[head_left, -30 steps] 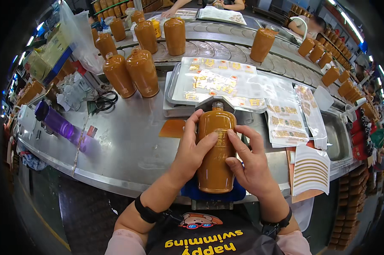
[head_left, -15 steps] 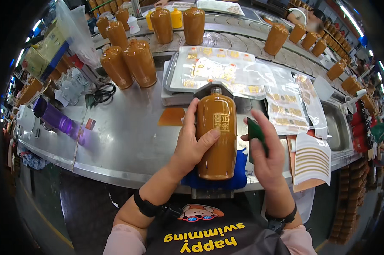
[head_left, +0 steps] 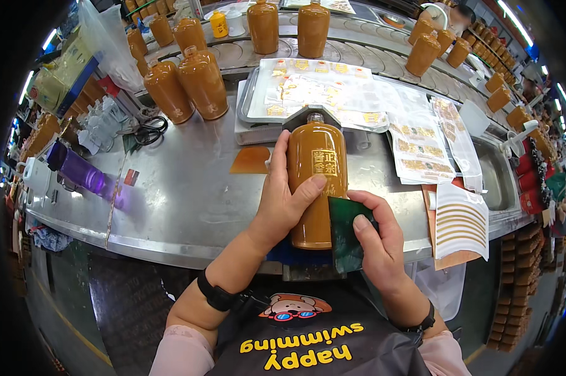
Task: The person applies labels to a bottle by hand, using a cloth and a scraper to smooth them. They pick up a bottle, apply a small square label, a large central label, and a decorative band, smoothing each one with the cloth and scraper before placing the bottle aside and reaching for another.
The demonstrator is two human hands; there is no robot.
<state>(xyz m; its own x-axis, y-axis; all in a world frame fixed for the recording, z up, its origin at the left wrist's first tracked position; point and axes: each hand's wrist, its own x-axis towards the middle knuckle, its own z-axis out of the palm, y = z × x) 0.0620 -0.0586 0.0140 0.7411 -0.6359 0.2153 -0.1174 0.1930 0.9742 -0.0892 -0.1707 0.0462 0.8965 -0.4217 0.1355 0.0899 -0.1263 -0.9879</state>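
Note:
A glossy brown bottle (head_left: 317, 150) with gold lettering lies in front of me, its neck against a dark angled rest (head_left: 293, 119). My left hand (head_left: 289, 197) is wrapped round its left side, with the thumb across the front. In my right hand (head_left: 380, 241) a flat dark green scraper (head_left: 345, 233) is pinched between thumb and fingers. Its edge meets or overlaps the lower right side of the bottle; exact contact cannot be made out. Blue cloth (head_left: 281, 252) shows under the bottle's base.
Behind the bottle stands a metal tray (head_left: 248, 106) with decal sheets. More sheets (head_left: 420, 147) lie to its right, near a sink (head_left: 499, 182). An orange-brown flat piece (head_left: 250, 160), black scissors (head_left: 150, 130) and a purple bottle (head_left: 85, 172) are leftward. Brown bottles (head_left: 204, 84) line the conveyor (head_left: 358, 50).
The scraper has swung from beside the bottle down and left to its lower right side. Bottles on the conveyor have shifted to the right.

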